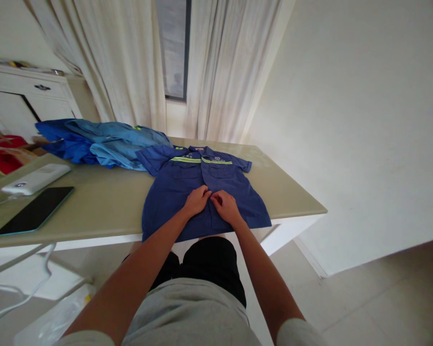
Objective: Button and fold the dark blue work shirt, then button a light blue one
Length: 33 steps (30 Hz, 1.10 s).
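Note:
A dark blue short-sleeved work shirt [187,180] with yellow reflective stripes lies flat, front up, on a beige table [104,206], its hem hanging a little over the near edge. My left hand [197,200] and my right hand [225,205] sit side by side on the shirt's front placket, about halfway down. Both hands have their fingers curled and pinched on the fabric at the centre line, where the buttons run.
A heap of lighter blue garments [101,142] lies at the table's back left. A black phone [36,209] and a white power bank [36,179] rest at the left. A white cabinet [25,98] and curtains [130,62] stand behind; a wall is to the right.

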Each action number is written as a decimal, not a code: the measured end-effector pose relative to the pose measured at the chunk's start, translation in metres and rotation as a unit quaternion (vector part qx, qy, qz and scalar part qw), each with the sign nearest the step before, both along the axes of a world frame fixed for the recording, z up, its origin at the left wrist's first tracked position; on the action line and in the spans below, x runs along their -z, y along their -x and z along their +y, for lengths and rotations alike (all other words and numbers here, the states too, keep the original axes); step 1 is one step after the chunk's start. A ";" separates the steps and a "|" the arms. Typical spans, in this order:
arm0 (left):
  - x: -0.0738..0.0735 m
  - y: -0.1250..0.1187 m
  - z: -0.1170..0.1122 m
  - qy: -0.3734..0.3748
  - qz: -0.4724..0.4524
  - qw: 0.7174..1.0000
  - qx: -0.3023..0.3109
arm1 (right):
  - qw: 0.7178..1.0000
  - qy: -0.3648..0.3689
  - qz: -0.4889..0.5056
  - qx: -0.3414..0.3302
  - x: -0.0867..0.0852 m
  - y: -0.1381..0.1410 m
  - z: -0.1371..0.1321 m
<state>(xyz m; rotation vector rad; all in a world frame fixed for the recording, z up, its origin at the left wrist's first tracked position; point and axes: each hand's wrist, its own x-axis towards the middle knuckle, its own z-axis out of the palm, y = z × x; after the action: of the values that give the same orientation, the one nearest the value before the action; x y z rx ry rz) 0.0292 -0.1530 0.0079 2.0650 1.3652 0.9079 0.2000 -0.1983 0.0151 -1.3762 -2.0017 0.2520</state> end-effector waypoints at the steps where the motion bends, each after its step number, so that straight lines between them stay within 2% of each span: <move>1: 0.000 0.000 0.000 0.000 -0.001 1.000 0.002 | 1.000 0.004 -0.001 -0.002 0.000 0.000 0.000; 16: -0.002 0.003 0.000 -0.015 -0.030 0.999 0.032 | 0.997 0.042 0.059 0.000 -0.001 0.000 0.005; 22: -0.004 0.003 -0.003 -0.015 -0.086 0.996 0.031 | 0.994 0.051 0.101 -0.003 0.003 -0.002 0.006; 27: -0.006 0.003 -0.004 -0.022 -0.052 0.998 0.041 | 0.988 0.060 0.140 -0.017 0.006 -0.006 0.008; 33: -0.003 0.004 -0.002 -0.028 -0.043 0.998 0.037 | 0.988 0.072 0.137 -0.025 0.005 -0.004 0.011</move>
<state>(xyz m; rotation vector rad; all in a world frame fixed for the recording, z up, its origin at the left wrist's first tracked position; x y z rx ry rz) 0.0254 -0.1552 0.0111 2.0782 1.2231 1.0003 0.2045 -0.1871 0.0106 -1.3014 -1.8188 0.5865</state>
